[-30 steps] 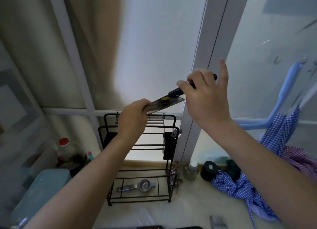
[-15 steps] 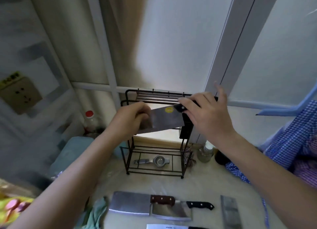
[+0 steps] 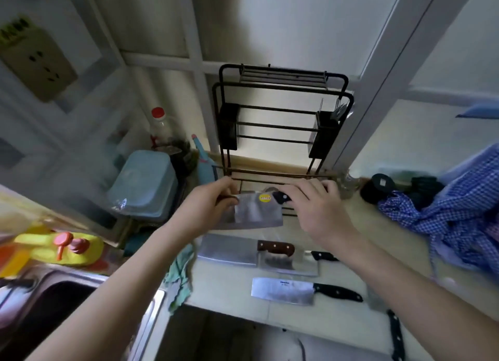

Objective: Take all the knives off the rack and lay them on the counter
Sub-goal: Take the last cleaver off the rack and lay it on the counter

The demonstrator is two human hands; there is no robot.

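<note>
Now cleaver (image 3: 251, 214) lower, near counter (image 3: 348, 277); left hand (image 3: 208, 202) pinching blade, right hand (image 3: 310, 206) gripping handle.

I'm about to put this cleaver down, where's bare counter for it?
The strip between the rack base and the brown-handled cleaver looks free, under the held cleaver. So does counter right of the black-handled cleaver, toward the checked cloth. The middle is crowded with knives.

Rack (image 3: 280, 123) at 12 o'clock on bench (image 3: 348, 225); held cleaver (image 3: 251, 212) before it; three cleavers (image 3: 282, 290) at 6 o'clock; cloth (image 3: 442, 212) at 3 o'clock; sink (image 3: 40, 314) at 8 o'clock.
</note>
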